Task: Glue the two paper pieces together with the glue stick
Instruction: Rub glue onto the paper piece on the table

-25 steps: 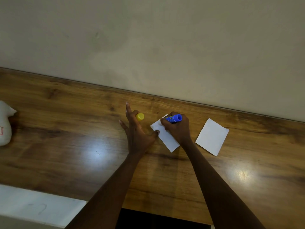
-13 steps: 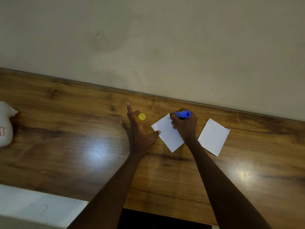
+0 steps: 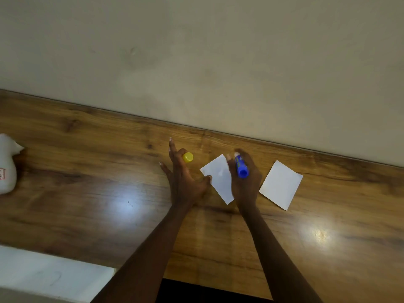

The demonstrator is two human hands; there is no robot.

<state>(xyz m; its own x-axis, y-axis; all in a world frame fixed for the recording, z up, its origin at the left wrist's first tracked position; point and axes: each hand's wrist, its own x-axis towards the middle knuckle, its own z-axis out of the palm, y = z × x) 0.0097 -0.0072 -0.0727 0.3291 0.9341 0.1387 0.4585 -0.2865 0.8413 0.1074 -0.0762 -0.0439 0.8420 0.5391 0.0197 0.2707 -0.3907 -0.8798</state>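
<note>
Since half a second ago the glue stick (image 3: 241, 167) has swung round in my right hand (image 3: 246, 184). Its blue end pointed to 3 o'clock then, and now it points back towards me at about 5 o'clock, with the pale tip aimed at 11 o'clock. That hand has also come off the far corner of the left paper piece (image 3: 218, 178) and now sits over its right edge. My fingers are curled round the stick, gripping it. The hand is blurred, so I cannot tell whether the tip touches the sheet.

My left hand (image 3: 185, 180) has stayed where it was. Its forefinger is straight and points to 12 o'clock, and the little finger is splayed out towards 10 o'clock. The yellow cap (image 3: 188, 157) is tucked in among the fingers, though I cannot make out which of them clamp it. The thumb reaches out to 3 o'clock and its tip rests on the near left edge of the left paper piece.

At 3 o'clock from my right hand, just beside it, the right paper piece (image 3: 282, 184) lies flat on the wooden table (image 3: 87, 193). The two sheets are apart. Far off at 9 o'clock a white bag (image 3: 6, 167) rests on the table.
</note>
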